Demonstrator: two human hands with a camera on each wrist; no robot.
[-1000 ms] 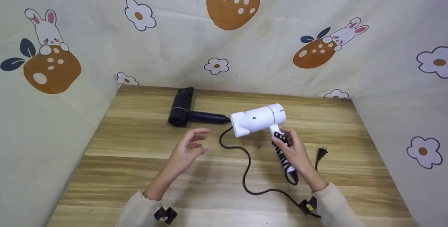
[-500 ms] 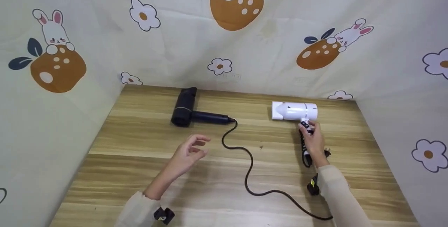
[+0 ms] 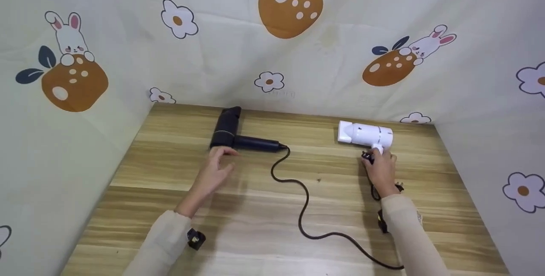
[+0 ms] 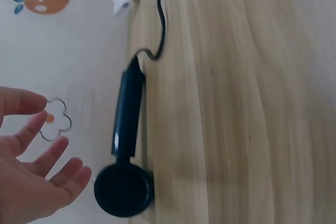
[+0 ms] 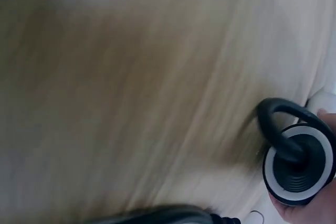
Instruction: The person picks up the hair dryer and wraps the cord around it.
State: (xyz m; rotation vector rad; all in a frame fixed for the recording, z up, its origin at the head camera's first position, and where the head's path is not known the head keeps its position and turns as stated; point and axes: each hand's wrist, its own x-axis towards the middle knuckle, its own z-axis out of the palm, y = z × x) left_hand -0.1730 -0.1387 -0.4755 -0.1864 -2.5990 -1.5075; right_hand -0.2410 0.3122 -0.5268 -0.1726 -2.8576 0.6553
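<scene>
A wood-grain tabletop point(image 3: 251, 216), banded in lighter and darker brown, has a small dark spot near its middle. On its back left lies a black hair dryer point(image 3: 228, 129), handle pointing right; its black cord point(image 3: 315, 237) winds across the wood toward the near right. Whether the white hair dryer point(image 3: 365, 134), back right, touches the surface is unclear.

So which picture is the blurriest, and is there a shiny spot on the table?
Right wrist: blurriest, the table smeared into dim streaks, perhaps motion blur. Left wrist: darkish, the black hair dryer a little soft. Head: brighter and clearer, with pale glare on the table's near middle and a soft shadow beside the left hand.
</scene>
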